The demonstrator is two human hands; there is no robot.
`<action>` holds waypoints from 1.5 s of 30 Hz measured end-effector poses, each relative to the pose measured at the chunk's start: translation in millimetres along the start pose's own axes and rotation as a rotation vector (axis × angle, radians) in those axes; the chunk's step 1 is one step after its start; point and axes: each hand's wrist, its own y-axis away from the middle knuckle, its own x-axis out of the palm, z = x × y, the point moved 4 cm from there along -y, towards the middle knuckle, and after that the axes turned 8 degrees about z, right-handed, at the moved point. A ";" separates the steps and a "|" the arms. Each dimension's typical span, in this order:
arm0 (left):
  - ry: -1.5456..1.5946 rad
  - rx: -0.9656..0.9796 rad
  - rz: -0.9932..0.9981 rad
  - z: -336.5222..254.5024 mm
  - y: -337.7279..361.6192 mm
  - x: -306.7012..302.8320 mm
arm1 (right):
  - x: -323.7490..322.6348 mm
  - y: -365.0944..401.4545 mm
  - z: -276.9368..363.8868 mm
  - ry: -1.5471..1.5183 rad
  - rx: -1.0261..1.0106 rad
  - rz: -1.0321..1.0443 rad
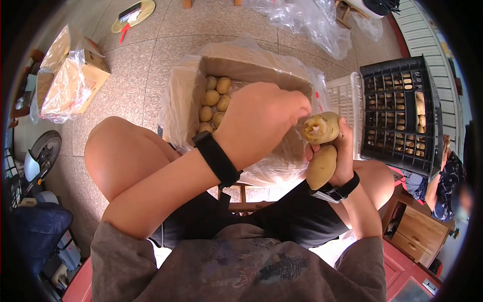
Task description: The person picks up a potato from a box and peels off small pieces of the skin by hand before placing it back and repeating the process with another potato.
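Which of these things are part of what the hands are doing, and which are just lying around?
In use: left hand, picking at the upper fruit; right hand, holding it and a lower fruit; lined box of the same fruit.
Lying about: small cardboard box, loose plastic sheet, round tray, wooden drawers.

Left wrist: wearing black band [217, 158]
Right wrist: wearing black strap [334, 191]
Torso: wearing brown printed shirt [241, 261]
Legs: wearing black shorts [271, 219]
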 end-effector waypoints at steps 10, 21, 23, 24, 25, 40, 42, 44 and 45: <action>-0.033 0.056 0.004 -3.9 1.6 0.7 | -1.0 0.9 -1.6 -0.016 -0.014 0.045; 0.080 0.110 0.082 -11.3 0.7 3.2 | 2.8 2.0 0.0 -0.078 -0.058 0.094; 0.107 0.115 0.092 -11.0 1.6 5.5 | 2.0 2.1 -0.3 -0.067 -0.041 0.099; 0.135 0.121 0.101 -10.6 2.1 6.9 | 0.9 2.2 -0.2 -0.066 -0.041 0.099; 0.135 0.120 0.101 -10.0 2.3 7.6 | -0.2 2.4 -0.1 -0.039 -0.038 0.107; 0.143 0.095 0.203 -8.5 -1.9 -0.4 | 7.3 11.3 8.1 0.155 -0.092 0.197; 0.175 0.102 0.223 -8.2 -1.6 0.6 | 5.9 11.5 7.7 0.164 -0.084 0.200; 0.176 0.092 0.257 -9.1 -1.8 -0.1 | 3.8 10.9 5.3 0.152 -0.076 0.184; 0.178 0.083 0.292 -9.4 -1.8 0.5 | 3.1 10.5 3.8 0.152 -0.076 0.185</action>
